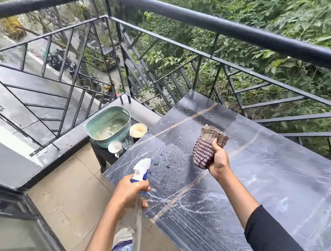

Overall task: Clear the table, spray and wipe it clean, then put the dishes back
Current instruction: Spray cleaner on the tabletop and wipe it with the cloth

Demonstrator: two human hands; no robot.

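A dark marble table (265, 182) fills the right half of the view, its top streaked with wet wipe marks and spray droplets. My left hand (129, 193) grips the neck of a clear spray bottle (140, 173) with a white and blue nozzle that points over the table's near left corner. My right hand (218, 161) holds a bunched checked cloth (206, 146) lifted above the table's middle. The dishes stand off the table on a low dark stool (105, 154) to its left: a bowl (138, 130), a steel cup (115, 147) and a clear glass (128, 141).
A green perforated basket (99, 124) holding pale dishes sits on the stool too. A black metal railing (208, 21) encloses the balcony behind the table and stool. Beige floor tiles (72, 193) lie left of the table, and a dark ledge (64, 143) runs along the railing's foot.
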